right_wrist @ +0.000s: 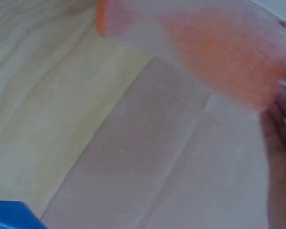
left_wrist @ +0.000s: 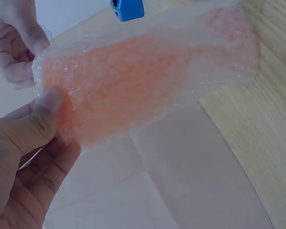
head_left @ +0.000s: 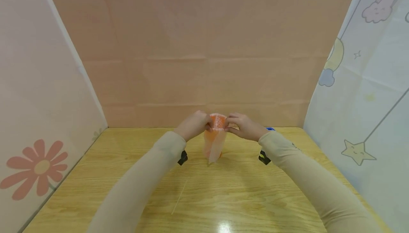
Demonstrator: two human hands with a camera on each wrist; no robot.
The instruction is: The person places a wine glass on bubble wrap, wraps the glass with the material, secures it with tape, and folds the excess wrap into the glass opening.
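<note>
A translucent bubble wrap bag (head_left: 214, 144) with something orange inside hangs upright between both hands, its lower end close over the table. My left hand (head_left: 196, 123) pinches the upper left edge of the bag, and the left wrist view shows the thumb pressed on the bubble wrap (left_wrist: 128, 86) with fingers behind it. At the opposite side of the upper end, my right hand (head_left: 243, 125) pinches the edge between thumb and fingers. Only part of the right hand (right_wrist: 281, 157) shows in the right wrist view. The exact shape of the orange contents is hidden by the wrap.
A blue object (head_left: 270, 129) lies at the table's back edge, partly hidden behind the right forearm. One thin pale strip (head_left: 179, 197) rests on the wooden table (head_left: 243, 197). A brown backdrop (head_left: 204, 48) rises behind, with printed panels at both sides.
</note>
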